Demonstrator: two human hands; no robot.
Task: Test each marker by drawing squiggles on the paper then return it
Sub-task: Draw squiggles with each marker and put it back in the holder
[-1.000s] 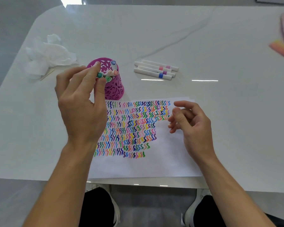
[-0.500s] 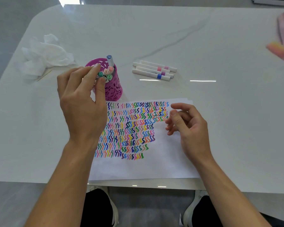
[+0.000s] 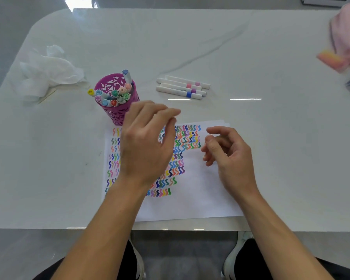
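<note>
Left grip (image 3: pixel 146 146) and right grip (image 3: pixel 230 158) loose-fingered over squiggled paper (image 3: pixel 200 195)

We look down on a white, glossy counter (image 3: pixel 251 47) with a rounded far left corner and a faint grey vein (image 3: pixel 200 55) running slantwise across its top. Two short bright streaks (image 3: pixel 245 99) of reflected light lie on its surface, and smaller glints (image 3: pixel 198 229) sit along the near edge. Around the counter we see a smooth grey floor (image 3: pixel 6 255), also shiny. Beyond the far left corner a bright patch (image 3: pixel 81 4) glares, perhaps daylight from a window, though we cannot tell. At the top right a dark flat edge (image 3: pixel 321 1) shows, too cropped to name.
</note>
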